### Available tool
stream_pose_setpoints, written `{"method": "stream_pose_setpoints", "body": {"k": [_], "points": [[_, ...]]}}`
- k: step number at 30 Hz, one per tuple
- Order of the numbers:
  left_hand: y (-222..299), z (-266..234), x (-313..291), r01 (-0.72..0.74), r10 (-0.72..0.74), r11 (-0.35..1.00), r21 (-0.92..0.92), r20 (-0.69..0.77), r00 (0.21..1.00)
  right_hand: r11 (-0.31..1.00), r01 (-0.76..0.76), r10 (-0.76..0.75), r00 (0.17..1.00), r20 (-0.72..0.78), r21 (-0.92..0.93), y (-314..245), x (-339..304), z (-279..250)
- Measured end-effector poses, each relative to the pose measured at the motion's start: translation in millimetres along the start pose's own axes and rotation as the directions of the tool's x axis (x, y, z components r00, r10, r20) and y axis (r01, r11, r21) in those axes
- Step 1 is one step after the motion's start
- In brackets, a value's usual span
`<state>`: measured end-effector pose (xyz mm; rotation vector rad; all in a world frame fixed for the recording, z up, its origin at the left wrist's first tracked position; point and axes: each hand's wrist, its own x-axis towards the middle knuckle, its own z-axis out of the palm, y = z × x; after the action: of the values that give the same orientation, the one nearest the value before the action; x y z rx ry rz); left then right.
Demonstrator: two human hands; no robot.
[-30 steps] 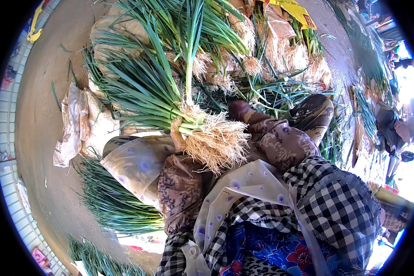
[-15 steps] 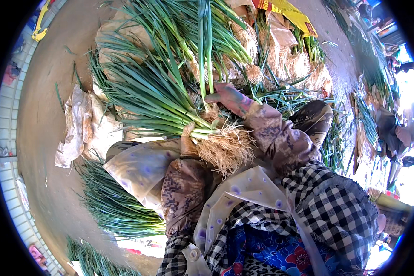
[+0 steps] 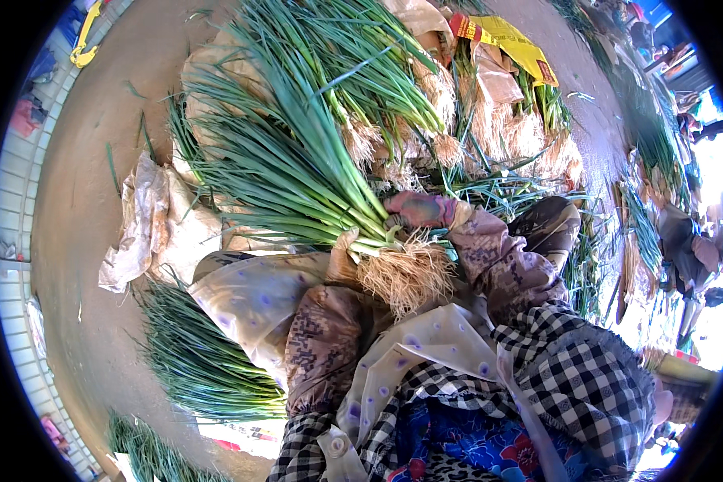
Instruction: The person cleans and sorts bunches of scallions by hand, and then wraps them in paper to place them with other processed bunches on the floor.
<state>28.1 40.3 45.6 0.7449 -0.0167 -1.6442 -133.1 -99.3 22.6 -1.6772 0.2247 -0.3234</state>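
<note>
A thick bunch of green garlic (image 3: 297, 181), with long flat leaves and pale stalks, lies across my lap. Its leaves fan out to the far left, and its tangled tan roots (image 3: 407, 277) hang toward me. My left hand (image 3: 344, 255) is wrapped round the stalks just behind the roots from the near side. At the far side of the same stalks, my right hand (image 3: 418, 210) is closed against the bunch. Its fingertips are partly hidden by the stalks.
Beyond lie more rooted bunches (image 3: 377, 80), some under a yellow bag (image 3: 522, 48). A crumpled pale sack (image 3: 140, 225) is on the left. Another leafy pile (image 3: 209, 353) rests beside my left knee. Loose leaves (image 3: 506, 189) lie past my right hand. White tiles (image 3: 16, 209) edge the floor.
My right hand has drawn nearer to me, bringing the upright stalk it held down against the bunch. That stalk now lies among the others. My left hand keeps its grip.
</note>
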Motion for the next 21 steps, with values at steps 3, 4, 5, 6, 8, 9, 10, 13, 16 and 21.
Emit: {"method": "stream_pose_setpoints", "body": {"k": [3, 4, 5, 6, 8, 9, 10, 13, 16, 21], "points": [[6, -55, 19, -0.012, -0.020, 0.943, 0.332, 0.094, 0.995, 1.000, 0.005, -0.009, 0.993, 0.121, 0.031, 32, -2, 8], [8, -50, 19, 0.035, -0.093, 0.903, 0.429, 0.116, 0.989, 0.998, -0.019, 0.011, 0.990, 0.143, 0.053, 49, -12, 5], [1, -31, 18, -0.015, -0.035, 0.971, 0.237, 0.205, 0.978, 0.995, -0.048, 0.035, 0.990, 0.139, 0.091, 66, -24, 1], [-9, -2, 16, -0.043, 0.032, 0.999, 0.032, 0.286, 0.958, 0.984, -0.053, 0.040, 0.996, 0.081, 0.173, 83, -42, -7], [-3, 14, 8, -0.050, 0.045, 0.999, 0.007, 0.322, 0.946, 0.951, -0.078, 0.072, 0.997, 0.033, 0.298, 82, -48, -7], [-4, 0, 19, -0.039, 0.019, 0.998, 0.052, 0.347, 0.938, 0.982, -0.167, 0.162, 0.985, 0.065, 0.082, 79, -54, -15], [-1, -13, 20, -0.042, 0.004, 0.994, 0.098, 0.354, 0.935, 0.965, -0.228, 0.243, 0.963, 0.114, -0.133, 64, -45, -14], [2, -20, 4, -0.024, 0.043, 0.996, -0.091, 0.215, 0.976, 0.473, -0.428, 0.393, 0.885, -0.250, -0.770, -19, 15, 9], [-12, -4, 15, -0.030, 0.039, 0.997, -0.069, 0.131, 0.991, 0.801, -0.423, 0.160, 0.833, -0.529, -0.425, -33, 41, -4], [-21, -42, 35, -0.043, 0.066, 0.986, 0.164, -0.136, 0.988, 0.551, -0.498, -0.038, 0.787, -0.616, -0.670, -30, 98, 33]]}}
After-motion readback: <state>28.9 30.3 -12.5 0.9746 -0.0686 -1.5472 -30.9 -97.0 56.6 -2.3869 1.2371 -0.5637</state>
